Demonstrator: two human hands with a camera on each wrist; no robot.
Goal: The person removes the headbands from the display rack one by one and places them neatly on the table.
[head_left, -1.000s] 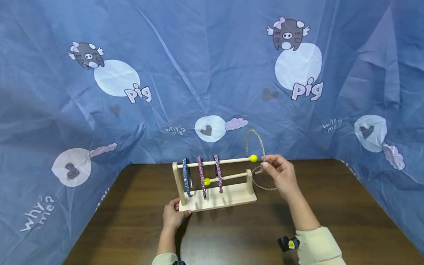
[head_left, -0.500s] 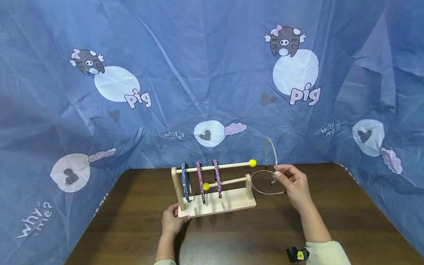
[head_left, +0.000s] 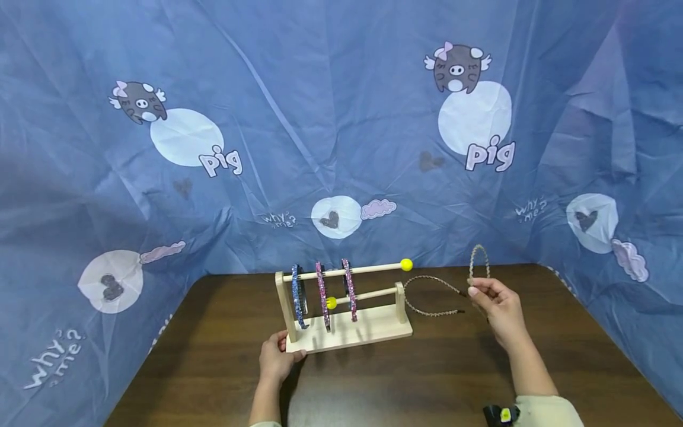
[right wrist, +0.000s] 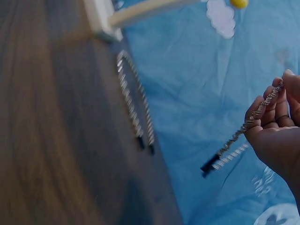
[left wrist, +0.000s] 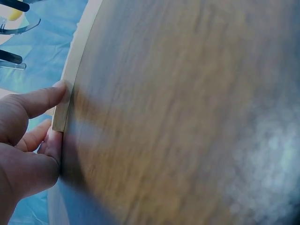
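My left hand [head_left: 275, 357] grips the left front corner of a light wooden headband stand [head_left: 368, 333]; in the left wrist view the base edge [left wrist: 75, 65] lies between thumb and fingers. Over the stand's upper bar hang a glittery blue headband [head_left: 296, 296] and two glittery pink headbands, one [head_left: 322, 290] in the middle and one [head_left: 350, 290] to the right. To the right of the stand, above the table, my right hand [head_left: 501, 308] pinches a thin braided gold headband [right wrist: 257, 112] with dark tips. A similar gold headband [right wrist: 126, 96] lies on the table.
Yellow balls cap the upper bar [head_left: 407, 265] and the lower bar [head_left: 331, 303]. The brown table [head_left: 395, 385] runs back to a blue printed cloth [head_left: 331, 118] that hangs behind and at both sides.
My right hand has moved right and away from the upper bar's yellow end, carrying the gold headband with it. The left hand keeps its grip on the stand's corner.
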